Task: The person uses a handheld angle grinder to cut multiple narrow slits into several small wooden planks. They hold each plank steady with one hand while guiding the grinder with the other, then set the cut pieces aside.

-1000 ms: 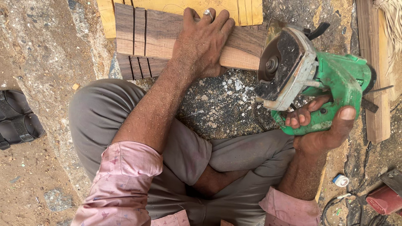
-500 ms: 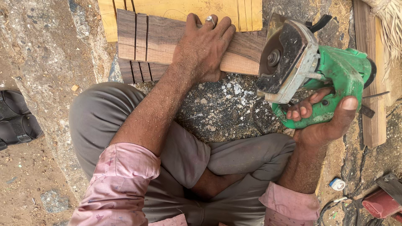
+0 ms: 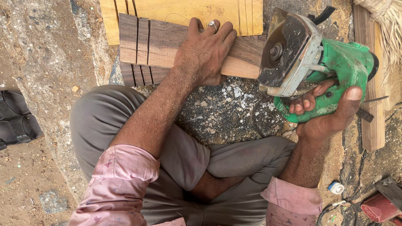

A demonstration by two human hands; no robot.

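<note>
A view from above is given of a person seated cross-legged on rough stony ground, in grey trousers and a pink shirt with rolled sleeves. The left hand (image 3: 205,50) is laid flat, fingers spread, pressing down on a dark wooden plank (image 3: 167,44) that lies across the ground in front of the knees. A ring is worn on one finger of that hand.

The right hand (image 3: 324,111) is wrapped tightly around the grip of a green handheld power cutter (image 3: 312,62), which is held just beside the right end of the plank, its dusty guard and disc tilted toward the wood. Whether the disc touches the wood cannot be told.

Several narrow saw cuts are already seen across the left portion of the plank, running across its width and dividing it into strips that remain joined. The stretch under and to the right of the left hand is seen uncut, so the slotting is judged partly done, with the right part left. A paler yellow board (image 3: 188,12) beneath is also marked by cuts.

A black sandal (image 3: 16,119) lies at the far left, and a broom (image 3: 387,21) is seen at the top right.
</note>
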